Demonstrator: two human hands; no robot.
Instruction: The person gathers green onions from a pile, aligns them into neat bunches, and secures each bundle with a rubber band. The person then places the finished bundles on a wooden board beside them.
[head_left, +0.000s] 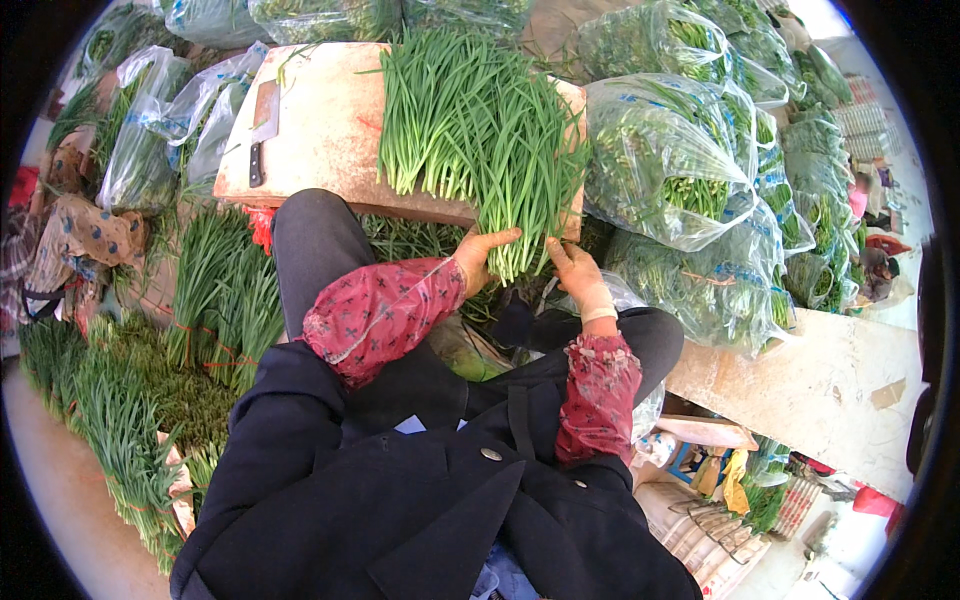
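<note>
Long green garlic chives (517, 187) lie in a thick layer over the right part of a low board table (322, 112). My left hand (480, 259) is around the stem ends of the nearest chives, thumb on top and fingers underneath. These ends stick out past the table's near edge. At the right side of the same stems is my right hand (577, 277), its fingertips against the outer stalks; whether it pinches any is unclear. Both hands look gloved. A cleaver (265, 124) with a black handle rests on the table's left part, away from both hands.
Clear plastic bags of greens (667, 165) are piled right of the table, and more bags (150, 127) stand at the left. Tied chive bundles (120, 405) cover the floor at lower left. A pale board (817, 382) lies at the right. Other people sit at far right.
</note>
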